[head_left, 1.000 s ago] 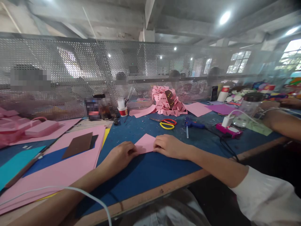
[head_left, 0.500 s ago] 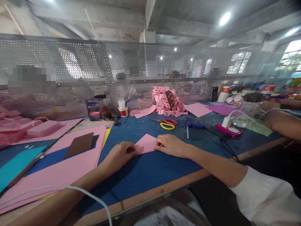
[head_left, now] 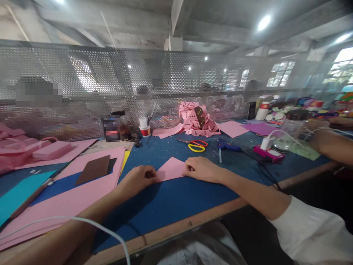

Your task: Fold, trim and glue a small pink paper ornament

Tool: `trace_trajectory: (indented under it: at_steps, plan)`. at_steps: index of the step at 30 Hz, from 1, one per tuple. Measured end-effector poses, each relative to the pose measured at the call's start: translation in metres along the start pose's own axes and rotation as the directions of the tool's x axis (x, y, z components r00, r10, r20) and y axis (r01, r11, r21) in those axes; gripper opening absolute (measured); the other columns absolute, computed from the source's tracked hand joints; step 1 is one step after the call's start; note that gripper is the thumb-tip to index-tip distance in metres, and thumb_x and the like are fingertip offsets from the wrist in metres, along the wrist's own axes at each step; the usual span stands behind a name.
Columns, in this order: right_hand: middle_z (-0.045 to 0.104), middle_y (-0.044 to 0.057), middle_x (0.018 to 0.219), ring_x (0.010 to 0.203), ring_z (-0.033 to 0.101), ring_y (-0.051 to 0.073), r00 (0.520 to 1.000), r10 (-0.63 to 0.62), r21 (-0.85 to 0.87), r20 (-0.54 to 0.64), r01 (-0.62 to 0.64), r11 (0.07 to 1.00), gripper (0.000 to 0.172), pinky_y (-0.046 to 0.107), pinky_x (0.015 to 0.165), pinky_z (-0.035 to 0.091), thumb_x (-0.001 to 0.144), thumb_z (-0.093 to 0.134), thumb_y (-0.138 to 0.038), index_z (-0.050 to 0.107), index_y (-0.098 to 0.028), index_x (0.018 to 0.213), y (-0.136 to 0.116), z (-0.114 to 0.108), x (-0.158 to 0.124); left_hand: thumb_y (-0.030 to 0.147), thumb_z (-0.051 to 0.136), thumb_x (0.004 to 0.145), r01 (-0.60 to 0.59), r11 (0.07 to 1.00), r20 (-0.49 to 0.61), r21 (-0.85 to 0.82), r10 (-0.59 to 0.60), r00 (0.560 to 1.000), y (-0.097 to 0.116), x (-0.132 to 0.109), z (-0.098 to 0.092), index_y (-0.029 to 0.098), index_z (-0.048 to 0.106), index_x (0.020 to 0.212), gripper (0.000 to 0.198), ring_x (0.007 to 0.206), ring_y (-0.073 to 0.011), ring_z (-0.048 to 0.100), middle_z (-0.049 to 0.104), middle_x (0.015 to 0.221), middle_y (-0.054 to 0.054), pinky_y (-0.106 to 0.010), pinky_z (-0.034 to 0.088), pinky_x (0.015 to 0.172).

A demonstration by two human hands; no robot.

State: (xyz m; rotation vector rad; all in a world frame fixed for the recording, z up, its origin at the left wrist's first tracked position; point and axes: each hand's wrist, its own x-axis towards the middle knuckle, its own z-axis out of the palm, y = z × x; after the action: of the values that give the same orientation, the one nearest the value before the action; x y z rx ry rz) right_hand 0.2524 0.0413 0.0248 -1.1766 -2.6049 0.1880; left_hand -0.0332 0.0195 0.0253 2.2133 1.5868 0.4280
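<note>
From the head view, the pink triangle of paper (head_left: 171,168) is lying near the front edge of the blue counter (head_left: 162,217), its peak pointing away from the person. The left hand (head_left: 141,177) is holding its left corner, fingers bunching narrow; over on the other side the right hand (head_left: 200,169) is holding the right corner, fingers curling close too. How far along? The shape is suggesting a fold already made, with pressing or squaring seemingly in hand, though the layers aren't showing clearly. What's left isn't showing either, but the scissors (head_left: 197,145) and the blue glue gun (head_left: 230,146) are lying beyond, neither in use. Further back, a dotted pink paper model (head_left: 191,117) is standing assembled, while larger pink sheets (head_left: 92,191) are waiting on the left, apparently uncut.
</note>
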Motion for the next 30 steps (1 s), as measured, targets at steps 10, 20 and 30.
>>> trace_trajectory:
  at_steps: [10,20,30]
  plan:
    - [0.065,0.002,0.087,0.076,0.058,0.015,0.999,0.021,0.025,0.028,-0.021,0.999,0.031,0.025,0.061,0.031,0.088,0.060,-0.047,0.062,-0.018,0.080,0.004,-0.003,0.000,0.050,0.066,0.072,0.018,1.000,0.062,-0.015,-0.017,0.998,-0.012,0.003,-0.010,0.021,0.071,0.078,0.030,0.070,-0.0188,0.058,0.066,0.070,0.000,-0.025,0.038,0.061]
    - [0.065,0.001,0.085,0.073,0.056,0.014,0.999,0.029,0.033,0.014,-0.029,0.999,0.028,0.024,0.060,0.030,0.086,0.063,-0.046,0.062,-0.019,0.078,0.010,0.002,0.000,0.051,0.066,0.070,0.015,0.999,0.125,-0.041,-0.010,0.992,-0.017,0.003,-0.018,0.019,0.070,0.078,0.034,0.067,-0.0174,0.057,0.064,0.068,0.000,-0.023,0.036,0.057]
    - [0.066,0.002,0.088,0.075,0.057,0.014,0.999,0.038,0.038,0.027,-0.039,0.999,0.028,0.024,0.061,0.031,0.086,0.063,-0.046,0.064,-0.018,0.080,0.011,-0.001,-0.001,0.049,0.065,0.070,0.000,0.997,0.151,-0.076,0.011,0.988,-0.020,0.005,-0.017,0.018,0.068,0.077,0.032,0.063,-0.0154,0.053,0.059,0.065,0.001,-0.022,0.033,0.055]
